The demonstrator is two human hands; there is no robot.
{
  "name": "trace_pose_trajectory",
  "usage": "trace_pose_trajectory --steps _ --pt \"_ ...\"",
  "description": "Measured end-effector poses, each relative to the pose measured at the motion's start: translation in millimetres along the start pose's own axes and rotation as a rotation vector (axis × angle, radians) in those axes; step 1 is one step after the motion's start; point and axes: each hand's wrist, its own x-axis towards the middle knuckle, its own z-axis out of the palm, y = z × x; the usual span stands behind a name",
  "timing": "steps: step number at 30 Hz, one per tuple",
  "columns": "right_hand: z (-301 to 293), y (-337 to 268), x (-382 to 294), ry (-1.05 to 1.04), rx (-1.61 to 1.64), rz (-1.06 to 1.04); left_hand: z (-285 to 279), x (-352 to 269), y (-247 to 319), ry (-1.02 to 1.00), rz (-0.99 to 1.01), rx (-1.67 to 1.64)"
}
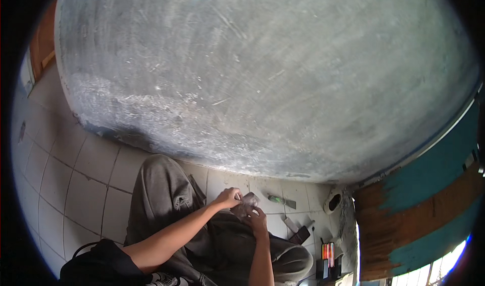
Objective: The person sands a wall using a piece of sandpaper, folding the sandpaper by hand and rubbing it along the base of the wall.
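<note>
My left hand [229, 198] and my right hand [257, 221] are close together above my lap, between my bent knees. Both grip a crumpled, partly see-through brownish-grey sheet [250, 199], which looks like thin plastic. My left fingers pinch its left side, and my right thumb and fingers hold its lower right. What it may contain is too blurred to tell. Just right of the hands, a putty knife [281, 200] with a green and dark handle lies on the tiles, its flat blade pointing right.
A scraped grey wall [242, 77] rises close before me from the white tiled floor [85, 199]. A dark object [300, 235] lies near my right knee. Beyond are a black holder with colourful sticks [328, 253], a pale container [333, 201] and a teal and brown wooden panel [416, 210].
</note>
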Motion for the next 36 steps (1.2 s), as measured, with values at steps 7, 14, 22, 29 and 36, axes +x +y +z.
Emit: trace_pose_trajectory --steps 7,14,22,29,36 --pt "5 -10 -15 0.080 0.040 0.017 -6 -3 13 -0.183 -0.157 -0.221" --pt "-12 53 30 0.191 0.015 -0.272 1 2 5 -0.198 -0.137 -0.457" --pt "10 -13 -15 0.091 0.234 -0.248 -8 -11 10 -0.162 -0.205 -0.643" --pt "7 16 7 0.177 0.003 -0.407 -9 -7 8 -0.292 -0.459 -0.740" --pt "7 13 5 0.406 -0.329 -0.817 -14 -20 28 -0.310 -0.452 -0.509"
